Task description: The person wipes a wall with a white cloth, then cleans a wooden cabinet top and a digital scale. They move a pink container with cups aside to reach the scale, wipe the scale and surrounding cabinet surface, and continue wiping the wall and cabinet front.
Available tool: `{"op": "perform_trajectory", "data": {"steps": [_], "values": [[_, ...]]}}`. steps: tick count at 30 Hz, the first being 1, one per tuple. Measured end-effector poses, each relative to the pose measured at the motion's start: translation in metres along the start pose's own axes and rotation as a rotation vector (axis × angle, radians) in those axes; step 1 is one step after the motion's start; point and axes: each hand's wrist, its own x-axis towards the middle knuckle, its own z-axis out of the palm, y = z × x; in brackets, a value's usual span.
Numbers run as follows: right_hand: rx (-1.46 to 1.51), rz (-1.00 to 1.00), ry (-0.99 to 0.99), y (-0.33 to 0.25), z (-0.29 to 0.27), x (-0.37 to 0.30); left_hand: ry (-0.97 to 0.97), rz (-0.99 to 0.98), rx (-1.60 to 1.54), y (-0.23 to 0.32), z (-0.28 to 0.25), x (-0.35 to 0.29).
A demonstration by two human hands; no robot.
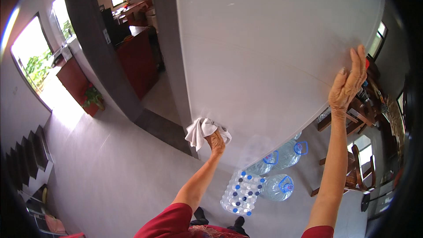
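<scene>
Holding, in your left grip [216, 142], one cloth [197, 132], closed on it with fingertips hidden in the folds; located against the lower left of a panel [269, 57]. Panel: large, flat, smooth, a thin line crossing it. Your right grip [348, 83]: fingers extended, at the panel's right edge. Floor [119, 167] items: clear plastic bottles [240, 194], blue-handled rounded jugs [275, 188]. Cloth: white, soft, bunched, fanned into pleats. Panel: pale grey.

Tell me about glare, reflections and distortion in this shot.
In the head view, the doorway at far left is blown out, glare washing the floor; there too, the white panel beside the right hand faintly mirrors the water bottles; also there, corners go black and straight edges bend.
</scene>
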Motion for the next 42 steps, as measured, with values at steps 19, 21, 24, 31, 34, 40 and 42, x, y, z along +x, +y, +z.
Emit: {"op": "perform_trajectory", "data": {"steps": [19, 21, 24, 31, 34, 40, 42], "values": [[0.067, -0.064, -0.050, 0.009, -0.002, -0.001, 0.030, 0.909, 0.599, 0.173, 0.056, 0.142], [0.079, -0.058, -0.075, 0.017, -0.005, -0.003, 0.068, 1.074, 0.591, 0.156, 0.047, 0.131], [0.079, -0.039, -0.074, 0.012, 0.003, -0.005, 0.021, 0.830, 0.665, 0.094, 0.005, 0.125], [0.067, -0.074, -0.092, 0.037, -0.003, -0.014, 0.014, -0.076, 0.513, 0.004, -0.001, 0.067], [-0.053, -0.044, -0.129, 0.040, -0.011, -0.016, 0.101, -0.489, 0.413, -0.060, 0.012, 0.050], [-0.061, 0.033, -0.134, 0.029, -0.001, -0.016, 0.413, -0.932, 0.230, -0.158, -0.005, 0.014], [-0.031, 0.024, -0.082, 0.021, 0.015, -0.008, 0.100, -1.133, -0.262, -0.177, -0.051, 0.026]]}}
